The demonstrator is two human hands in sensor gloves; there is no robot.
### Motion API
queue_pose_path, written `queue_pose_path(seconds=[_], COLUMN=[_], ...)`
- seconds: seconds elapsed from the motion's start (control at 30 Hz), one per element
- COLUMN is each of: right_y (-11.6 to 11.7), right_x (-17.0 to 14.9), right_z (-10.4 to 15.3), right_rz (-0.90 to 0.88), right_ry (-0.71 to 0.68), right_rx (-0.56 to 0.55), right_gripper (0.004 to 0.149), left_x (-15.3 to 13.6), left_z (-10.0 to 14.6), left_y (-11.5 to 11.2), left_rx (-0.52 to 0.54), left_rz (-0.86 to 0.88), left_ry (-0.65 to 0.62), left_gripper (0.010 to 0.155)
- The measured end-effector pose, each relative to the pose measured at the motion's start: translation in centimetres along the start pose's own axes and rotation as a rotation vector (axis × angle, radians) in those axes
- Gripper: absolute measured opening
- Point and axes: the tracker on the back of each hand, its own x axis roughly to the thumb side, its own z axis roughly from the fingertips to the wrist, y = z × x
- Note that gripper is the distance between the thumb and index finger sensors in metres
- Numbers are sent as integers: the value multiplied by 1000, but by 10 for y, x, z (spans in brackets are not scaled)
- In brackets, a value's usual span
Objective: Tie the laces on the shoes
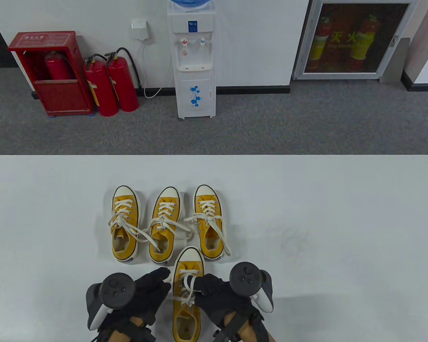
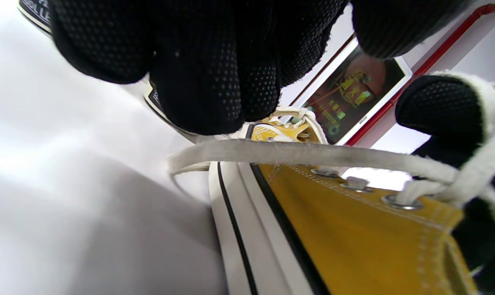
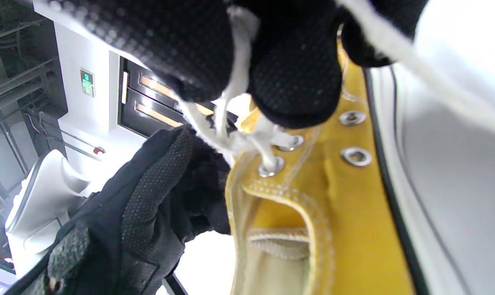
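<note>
A yellow canvas shoe (image 1: 189, 262) with a white toe cap lies at the table's near edge, toe pointing away from me, between my two hands. My left hand (image 1: 160, 276) is at the shoe's left side. In the left wrist view its curled fingers (image 2: 214, 94) hold a white lace strand (image 2: 305, 152) that runs taut to the top eyelets. My right hand (image 1: 203, 285) lies over the shoe's lacing (image 1: 189, 297). In the right wrist view its fingertips (image 3: 296, 90) pinch a lace strand (image 3: 235, 82) just above the top eyelet.
Three more yellow shoes (image 1: 125, 224) (image 1: 164, 226) (image 1: 208, 222) stand in a row just beyond the near one, their loose white laces trailing across each other. The white table (image 1: 342, 213) stretches right and left. A water dispenser (image 1: 194, 60) and fire extinguishers (image 1: 110, 85) stand on the floor behind.
</note>
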Motion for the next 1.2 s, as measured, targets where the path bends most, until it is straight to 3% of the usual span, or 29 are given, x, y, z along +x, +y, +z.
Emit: queue_pose_path(seconds=[0.37,0.57,0.83,1.2], right_y=[6,13,20,20], right_x=[6,14,20,21], right_z=[1,3,5,5], right_rz=[52,137,239,249], right_ry=[-55,-113,-144,-137], right_rx=[22,13,7,18], right_gripper=[50,49,46,44], left_x=[6,9,11,17], left_z=[4,4,4,6], left_y=[3,-2,-5,-3], left_rx=[41,-30,-47,-19], left_rz=[148,230,210,142], left_ry=[-90,-129,-145,-139], left_gripper=[58,57,49,38])
